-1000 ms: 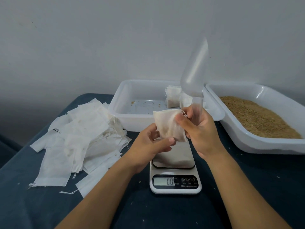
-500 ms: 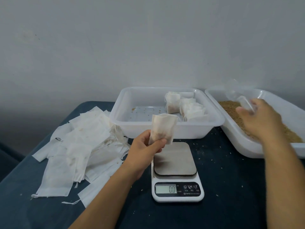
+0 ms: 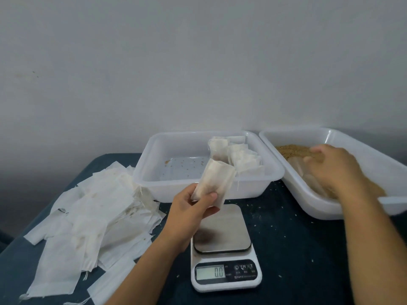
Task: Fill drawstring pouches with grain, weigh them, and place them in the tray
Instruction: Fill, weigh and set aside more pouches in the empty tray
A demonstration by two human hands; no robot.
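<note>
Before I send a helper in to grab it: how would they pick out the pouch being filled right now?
Find the kitchen scale at the front of the dark table. Just above its steel plate, the left hand pinches one pouch in the air. Unlike the flat empty pouches heaped to the left and the filled pouches in the tray behind, it is held.

i see a plain pale grey wall [image 3: 198, 62] ahead, softly and evenly lit, dimmer at lower left. below it stands a table covered in dark blue cloth [image 3: 297, 249].
</note>
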